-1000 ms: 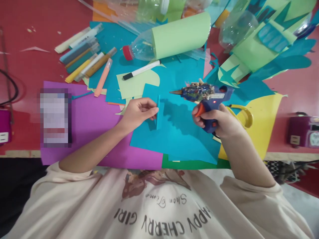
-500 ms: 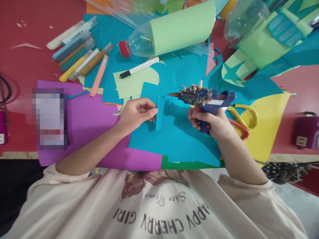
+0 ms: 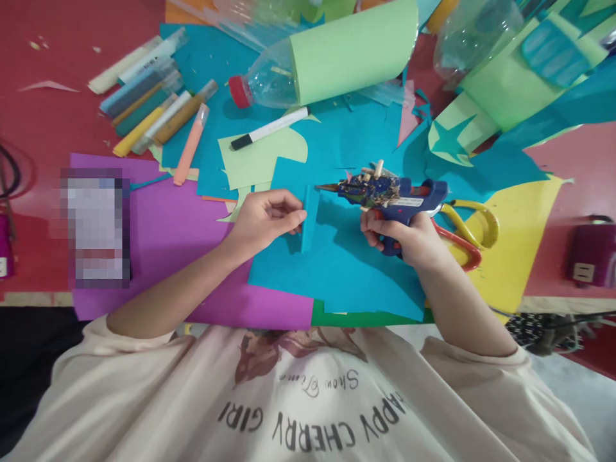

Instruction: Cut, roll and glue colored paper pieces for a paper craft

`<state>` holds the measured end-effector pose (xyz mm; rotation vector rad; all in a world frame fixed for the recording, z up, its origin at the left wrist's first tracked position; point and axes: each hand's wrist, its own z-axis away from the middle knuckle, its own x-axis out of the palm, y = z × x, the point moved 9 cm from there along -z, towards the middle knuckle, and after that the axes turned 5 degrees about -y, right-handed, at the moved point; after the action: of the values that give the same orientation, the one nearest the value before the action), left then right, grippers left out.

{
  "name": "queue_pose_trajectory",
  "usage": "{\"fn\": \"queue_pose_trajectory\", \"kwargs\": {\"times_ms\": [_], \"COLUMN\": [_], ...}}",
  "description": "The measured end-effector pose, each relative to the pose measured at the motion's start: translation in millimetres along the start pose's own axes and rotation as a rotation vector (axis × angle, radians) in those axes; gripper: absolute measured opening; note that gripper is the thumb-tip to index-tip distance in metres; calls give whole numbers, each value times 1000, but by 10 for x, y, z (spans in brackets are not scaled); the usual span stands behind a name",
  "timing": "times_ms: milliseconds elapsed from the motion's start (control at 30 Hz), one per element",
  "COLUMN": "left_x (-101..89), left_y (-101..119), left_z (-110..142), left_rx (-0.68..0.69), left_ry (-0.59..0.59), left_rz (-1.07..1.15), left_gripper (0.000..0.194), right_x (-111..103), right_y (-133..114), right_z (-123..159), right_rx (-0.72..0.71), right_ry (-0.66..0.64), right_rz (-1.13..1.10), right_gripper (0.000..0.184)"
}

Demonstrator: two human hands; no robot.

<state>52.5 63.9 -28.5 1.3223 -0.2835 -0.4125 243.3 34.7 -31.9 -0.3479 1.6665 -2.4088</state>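
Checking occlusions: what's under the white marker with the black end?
Pale green paper shows around the black end of the white marker, blue paper near its other end. Whatever's directly beneath the marker is covered; can't tell.

Colour key: table (image 3: 38,122), red; large sheets, purple (image 3: 163,237), blue (image 3: 370,276), yellow (image 3: 510,256) and green (image 3: 375,319). Paper strip (image 3: 308,221), blue. Glue gun (image 3: 409,200), dark blue with a white label. Scissors (image 3: 489,224), 2 handle colours — yellow and red. Bottle (image 3: 272,80), clear, with a red cap (image 3: 239,92) and pale green wrap (image 3: 353,54). Pen (image 3: 274,129), white with a black end. Star (image 3: 451,141), teal on pale green. Shirt (image 3: 192,398), cream — brown print, dark lettering.
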Motion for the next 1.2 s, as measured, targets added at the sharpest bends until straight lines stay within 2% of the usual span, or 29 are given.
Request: {"fn": "queue_pose_trajectory", "kwargs": {"times_ms": [600, 1200], "left_x": [-4, -27], "left_y": [-5, 27], "left_z": [-5, -10], "left_rx": [16, -2], "left_ry": [-5, 24], "left_rz": [14, -25], "left_gripper": [18, 28], "right_x": [15, 57], "right_y": [-62, -49], "right_z": [4, 16], "right_rx": [-14, 44], "right_ry": [0, -25], "right_rz": [38, 74], "right_gripper": [11, 8]}}
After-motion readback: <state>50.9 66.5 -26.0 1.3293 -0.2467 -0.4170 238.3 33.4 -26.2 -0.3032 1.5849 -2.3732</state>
